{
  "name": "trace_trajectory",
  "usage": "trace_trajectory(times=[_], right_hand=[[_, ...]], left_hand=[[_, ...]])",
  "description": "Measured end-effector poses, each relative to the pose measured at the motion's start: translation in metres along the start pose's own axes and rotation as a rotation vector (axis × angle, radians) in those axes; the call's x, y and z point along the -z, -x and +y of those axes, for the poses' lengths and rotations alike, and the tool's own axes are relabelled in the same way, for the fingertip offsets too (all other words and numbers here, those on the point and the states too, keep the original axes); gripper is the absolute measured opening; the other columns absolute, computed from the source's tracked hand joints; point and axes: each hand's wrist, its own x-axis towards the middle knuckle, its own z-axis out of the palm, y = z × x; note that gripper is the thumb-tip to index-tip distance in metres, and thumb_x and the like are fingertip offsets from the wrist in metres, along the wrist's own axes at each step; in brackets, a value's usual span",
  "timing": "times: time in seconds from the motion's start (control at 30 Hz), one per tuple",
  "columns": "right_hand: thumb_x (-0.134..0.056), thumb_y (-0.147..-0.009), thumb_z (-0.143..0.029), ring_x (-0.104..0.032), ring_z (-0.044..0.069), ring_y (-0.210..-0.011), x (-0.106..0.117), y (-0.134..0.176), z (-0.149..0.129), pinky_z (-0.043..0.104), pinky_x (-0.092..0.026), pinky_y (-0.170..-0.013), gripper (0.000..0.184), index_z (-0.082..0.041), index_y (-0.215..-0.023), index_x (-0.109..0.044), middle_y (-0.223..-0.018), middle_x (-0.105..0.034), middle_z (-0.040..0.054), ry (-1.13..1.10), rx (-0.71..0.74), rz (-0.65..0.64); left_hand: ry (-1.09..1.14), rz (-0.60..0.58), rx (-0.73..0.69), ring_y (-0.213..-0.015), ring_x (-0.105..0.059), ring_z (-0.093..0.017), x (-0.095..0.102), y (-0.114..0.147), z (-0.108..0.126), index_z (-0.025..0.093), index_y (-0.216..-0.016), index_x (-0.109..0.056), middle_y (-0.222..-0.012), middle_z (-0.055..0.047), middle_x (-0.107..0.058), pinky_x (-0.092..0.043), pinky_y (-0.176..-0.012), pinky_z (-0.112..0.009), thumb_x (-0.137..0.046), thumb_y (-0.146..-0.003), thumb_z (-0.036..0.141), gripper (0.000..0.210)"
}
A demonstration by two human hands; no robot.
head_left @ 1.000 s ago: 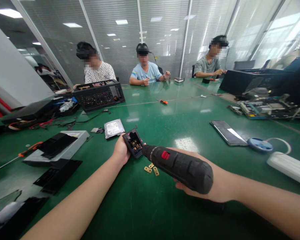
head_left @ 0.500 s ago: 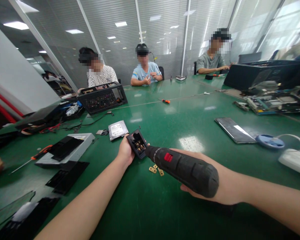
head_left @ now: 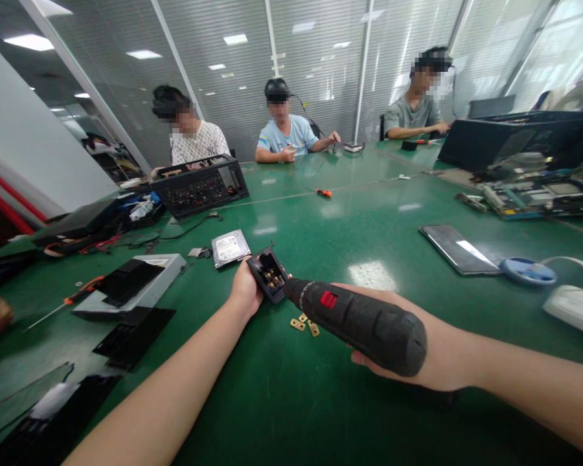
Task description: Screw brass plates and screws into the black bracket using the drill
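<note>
My left hand [head_left: 245, 288] is closed around a small black open-topped box [head_left: 259, 270] with brass-coloured parts inside, tilted toward me. My right hand [head_left: 440, 353] grips a black cordless drill [head_left: 364, 320] with a red switch on top. The drill's nose meets the right side of the box; its tip and the exact contact point are hard to make out. Just below the nose, several small brass plates [head_left: 298, 325] with holes lie on the green table [head_left: 282, 401]. A silver hard drive [head_left: 229, 248] rests just beyond my left hand.
To the left lie a grey drive case [head_left: 170, 266], black panels [head_left: 135, 336] and an orange-handled screwdriver [head_left: 85, 289]. A phone [head_left: 459, 249], a blue round object [head_left: 529, 270] and circuit boards [head_left: 548, 194] are at right. Three people sit across, near computer cases [head_left: 201, 184].
My hands keep their hold, with the drill still against the box. Across the table, the middle person's hands have parted, and one now reaches to a small object on the tabletop.
</note>
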Motion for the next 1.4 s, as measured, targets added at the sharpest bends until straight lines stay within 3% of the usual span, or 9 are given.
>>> trace_trajectory(times=[0.23, 0.47, 0.67, 0.93, 1.1, 1.27, 1.4], right_hand=[[-0.068, -0.079, 0.002, -0.076, 0.017, -0.101, 0.001, 0.0025, 0.0011, 0.024, -0.061, -0.088, 0.079, -0.026, -0.151, -0.05, -0.113, -0.077, 0.0023, -0.027, -0.011, 0.016], [-0.068, -0.082, -0.001, -0.074, 0.017, -0.108, 0.0018, -0.0002, -0.0002, 0.026, -0.058, -0.098, 0.074, -0.027, -0.149, -0.051, -0.12, -0.075, 0.0031, -0.016, 0.006, 0.009], [-0.07, -0.082, -0.005, -0.073, 0.013, -0.085, -0.0003, 0.0034, 0.0021, 0.019, -0.06, -0.076, 0.065, -0.024, -0.142, -0.054, -0.11, -0.075, 0.0016, -0.03, -0.046, 0.046], [-0.068, -0.082, -0.003, -0.072, 0.011, -0.086, -0.0009, 0.0015, -0.0004, 0.017, -0.058, -0.074, 0.06, -0.026, -0.136, -0.056, -0.113, -0.075, 0.0002, -0.034, -0.032, 0.049], [-0.069, -0.082, -0.005, -0.074, 0.014, -0.094, -0.0002, 0.0028, 0.0023, 0.021, -0.06, -0.084, 0.059, -0.024, -0.136, -0.057, -0.113, -0.075, 0.002, -0.045, -0.046, 0.038], [-0.073, -0.083, -0.013, -0.075, 0.018, -0.091, 0.0018, 0.0054, 0.0067, 0.026, -0.063, -0.081, 0.058, -0.021, -0.139, -0.056, -0.106, -0.076, 0.0042, -0.043, -0.09, 0.005], [-0.074, -0.082, -0.013, -0.073, 0.023, -0.11, 0.0037, 0.0036, 0.0042, 0.034, -0.059, -0.1, 0.06, -0.02, -0.139, -0.057, -0.125, -0.074, 0.0089, -0.012, -0.086, -0.015]], left_hand=[[-0.051, 0.02, -0.011, -0.065, -0.07, -0.024, 0.0028, -0.0034, -0.0012, 0.017, -0.088, -0.065, -0.07, -0.005, -0.069, -0.061, -0.07, -0.041, -0.05, -0.089, 0.034, 0.023], [-0.06, 0.007, -0.008, -0.068, -0.071, -0.026, 0.0011, -0.0025, -0.0004, 0.018, -0.086, -0.065, -0.071, -0.007, -0.069, -0.062, -0.073, -0.045, -0.046, -0.091, 0.035, 0.026], [-0.044, 0.01, 0.001, -0.076, -0.073, -0.028, 0.0014, -0.0043, -0.0009, 0.018, -0.09, -0.066, -0.073, -0.008, -0.07, -0.062, -0.078, -0.047, -0.047, -0.091, 0.036, 0.027], [-0.082, -0.021, -0.021, -0.069, -0.07, -0.025, 0.0046, -0.006, -0.0029, 0.018, -0.085, -0.065, -0.073, -0.008, -0.07, -0.061, -0.076, -0.045, -0.046, -0.091, 0.036, 0.026], [-0.043, 0.011, 0.006, -0.073, -0.072, -0.026, 0.0013, -0.0036, -0.0013, 0.017, -0.093, -0.067, -0.076, -0.007, -0.071, -0.061, -0.077, -0.044, -0.05, -0.09, 0.038, 0.027], [-0.06, 0.03, 0.008, -0.07, -0.072, -0.025, -0.0007, -0.0024, -0.0002, 0.016, -0.094, -0.067, -0.074, -0.007, -0.071, -0.061, -0.075, -0.043, -0.048, -0.091, 0.037, 0.028], [-0.052, 0.024, 0.006, -0.071, -0.072, -0.026, -0.0012, -0.0013, 0.0005, 0.016, -0.094, -0.067, -0.075, -0.008, -0.071, -0.061, -0.076, -0.044, -0.049, -0.091, 0.037, 0.028]])
